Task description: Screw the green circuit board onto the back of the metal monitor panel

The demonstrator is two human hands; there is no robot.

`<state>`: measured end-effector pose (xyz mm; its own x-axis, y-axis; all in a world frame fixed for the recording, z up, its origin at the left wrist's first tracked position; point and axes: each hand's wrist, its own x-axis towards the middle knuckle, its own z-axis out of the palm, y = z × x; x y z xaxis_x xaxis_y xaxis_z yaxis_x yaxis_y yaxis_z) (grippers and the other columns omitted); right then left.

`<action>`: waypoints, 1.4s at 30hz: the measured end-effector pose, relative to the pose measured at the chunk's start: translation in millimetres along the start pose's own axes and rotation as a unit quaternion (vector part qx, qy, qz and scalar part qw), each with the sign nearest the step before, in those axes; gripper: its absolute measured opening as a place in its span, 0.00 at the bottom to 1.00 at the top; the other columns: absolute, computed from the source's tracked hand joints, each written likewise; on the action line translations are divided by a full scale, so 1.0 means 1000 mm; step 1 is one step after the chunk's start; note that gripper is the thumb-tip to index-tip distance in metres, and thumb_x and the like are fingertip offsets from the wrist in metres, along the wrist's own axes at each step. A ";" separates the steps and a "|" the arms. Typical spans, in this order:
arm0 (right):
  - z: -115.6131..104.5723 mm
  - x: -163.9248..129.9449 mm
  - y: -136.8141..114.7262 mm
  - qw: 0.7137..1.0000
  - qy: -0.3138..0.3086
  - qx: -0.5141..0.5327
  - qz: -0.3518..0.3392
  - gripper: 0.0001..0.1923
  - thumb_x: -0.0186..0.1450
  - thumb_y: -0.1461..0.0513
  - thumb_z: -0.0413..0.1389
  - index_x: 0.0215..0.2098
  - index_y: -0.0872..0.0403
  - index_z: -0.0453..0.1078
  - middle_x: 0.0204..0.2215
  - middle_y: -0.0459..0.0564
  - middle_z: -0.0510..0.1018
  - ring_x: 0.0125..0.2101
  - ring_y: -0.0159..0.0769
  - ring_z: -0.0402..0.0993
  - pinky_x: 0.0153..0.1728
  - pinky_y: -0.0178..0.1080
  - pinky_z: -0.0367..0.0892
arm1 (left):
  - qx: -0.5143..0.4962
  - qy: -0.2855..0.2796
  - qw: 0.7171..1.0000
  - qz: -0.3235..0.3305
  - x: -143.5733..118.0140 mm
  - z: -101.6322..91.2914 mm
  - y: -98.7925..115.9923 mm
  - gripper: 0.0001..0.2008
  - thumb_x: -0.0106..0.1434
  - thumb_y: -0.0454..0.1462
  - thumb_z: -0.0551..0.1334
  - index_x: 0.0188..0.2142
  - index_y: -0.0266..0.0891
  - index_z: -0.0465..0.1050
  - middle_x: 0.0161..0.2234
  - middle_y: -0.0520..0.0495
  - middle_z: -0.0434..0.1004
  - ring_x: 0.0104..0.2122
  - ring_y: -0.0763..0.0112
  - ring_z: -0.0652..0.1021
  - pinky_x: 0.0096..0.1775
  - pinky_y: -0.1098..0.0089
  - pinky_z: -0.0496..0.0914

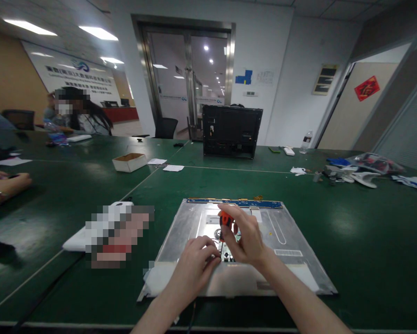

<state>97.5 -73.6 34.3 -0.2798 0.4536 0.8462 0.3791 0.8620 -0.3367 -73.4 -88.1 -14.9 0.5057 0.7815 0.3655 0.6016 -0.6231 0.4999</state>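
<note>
White wall [264, 46], glass doors [188, 69], lit ceiling panels [99, 33].

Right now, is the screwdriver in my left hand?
No, your right hand holds the orange-and-black screwdriver over the metal panel.

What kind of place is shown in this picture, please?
Most likely an office or meeting room, used here as a workplace: there is a large green table, a pair of glass doors in the wall ahead, and a wall sign with a logo at left.
</note>
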 end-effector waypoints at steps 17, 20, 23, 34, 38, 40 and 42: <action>0.001 -0.001 0.002 1.000 -0.004 0.005 0.011 0.23 0.63 0.66 0.48 0.56 0.52 0.58 0.31 0.46 0.72 0.24 0.29 0.66 0.22 0.32 0.63 | 0.006 0.002 1.000 0.004 0.000 0.001 -0.001 0.06 0.59 0.29 0.59 0.31 0.40 0.74 0.35 0.47 0.74 0.37 0.62 0.73 0.40 0.62 0.65; 0.002 -0.001 0.001 1.000 0.008 -0.009 0.016 0.21 0.63 0.66 0.49 0.55 0.52 0.58 0.30 0.45 0.72 0.23 0.28 0.65 0.22 0.32 0.62 | 0.008 0.000 1.000 -0.001 0.000 0.001 -0.001 0.06 0.59 0.30 0.59 0.31 0.40 0.74 0.35 0.47 0.74 0.37 0.62 0.73 0.40 0.62 0.65; 0.005 -0.001 0.003 0.998 0.034 -0.044 0.015 0.18 0.63 0.63 0.52 0.51 0.51 0.60 0.27 0.43 0.70 0.21 0.28 0.62 0.22 0.33 0.61 | 0.011 0.010 1.000 0.003 -0.001 0.002 -0.003 0.06 0.58 0.29 0.60 0.31 0.40 0.74 0.35 0.47 0.74 0.37 0.62 0.73 0.40 0.63 0.65; -0.007 0.007 0.000 0.998 -0.029 -0.018 0.047 0.13 0.65 0.63 0.48 0.48 0.54 0.62 0.31 0.47 0.73 0.24 0.29 0.67 0.25 0.33 0.62 | 0.009 -0.002 1.000 0.000 0.001 -0.001 0.001 0.06 0.58 0.28 0.60 0.30 0.40 0.74 0.34 0.47 0.74 0.36 0.62 0.73 0.40 0.62 0.64; -0.022 0.034 -0.006 0.981 -0.157 -0.090 0.069 0.10 0.64 0.63 0.50 0.45 0.55 0.64 0.30 0.46 0.75 0.24 0.28 0.66 0.26 0.33 0.58 | 0.010 -0.001 1.000 0.000 0.002 0.000 -0.001 0.07 0.57 0.28 0.60 0.30 0.40 0.74 0.34 0.47 0.74 0.37 0.62 0.73 0.40 0.62 0.64; -0.027 0.050 -0.011 0.955 -0.238 -0.160 0.071 0.09 0.65 0.60 0.52 0.42 0.54 0.66 0.29 0.45 0.76 0.25 0.29 0.67 0.26 0.33 0.55 | 0.009 0.000 1.000 0.001 0.002 0.001 -0.002 0.07 0.57 0.28 0.60 0.30 0.40 0.74 0.34 0.47 0.74 0.37 0.63 0.73 0.40 0.62 0.64; -0.030 0.065 -0.018 0.922 -0.305 -0.225 0.079 0.13 0.66 0.53 0.53 0.32 0.54 0.69 0.24 0.46 0.75 0.24 0.30 0.68 0.24 0.34 0.50 | 0.010 0.003 1.000 0.003 0.001 0.003 -0.004 0.07 0.57 0.27 0.60 0.30 0.40 0.74 0.34 0.48 0.74 0.37 0.63 0.73 0.40 0.63 0.64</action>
<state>98.7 -66.6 107.5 -0.5826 0.7261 0.3652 0.7460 0.6561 -0.1143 -73.6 -85.1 -18.5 0.5055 0.7780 0.3731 0.6106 -0.6280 0.4824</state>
